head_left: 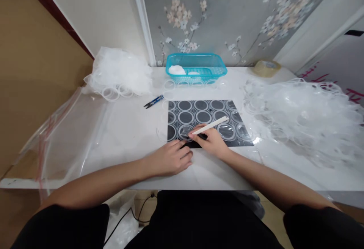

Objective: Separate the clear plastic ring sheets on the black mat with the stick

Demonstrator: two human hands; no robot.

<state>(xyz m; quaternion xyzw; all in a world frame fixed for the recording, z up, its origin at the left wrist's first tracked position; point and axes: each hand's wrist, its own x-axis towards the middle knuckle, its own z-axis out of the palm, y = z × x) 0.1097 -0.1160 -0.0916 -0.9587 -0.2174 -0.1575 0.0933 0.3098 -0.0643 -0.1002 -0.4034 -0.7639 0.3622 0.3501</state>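
Beneath the fingertips of both hands lies a black sheet patterned with pale rings (203, 118). The right hand (210, 141) pinches a flat white stick (212, 125) near one end, the rest slanting out beyond its fingers. The left hand (174, 158) lies palm down at the sheet's near edge, fingers bent, slightly apart; whether they grip anything, I can't tell.

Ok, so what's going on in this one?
A person's right hand holds a slim white stick slanted over a dark sheet patterned with rings. The left hand is at the sheet's near edge. Blue-handled snips lie to the left, a teal basket stands behind, and translucent rings are heaped to the right.
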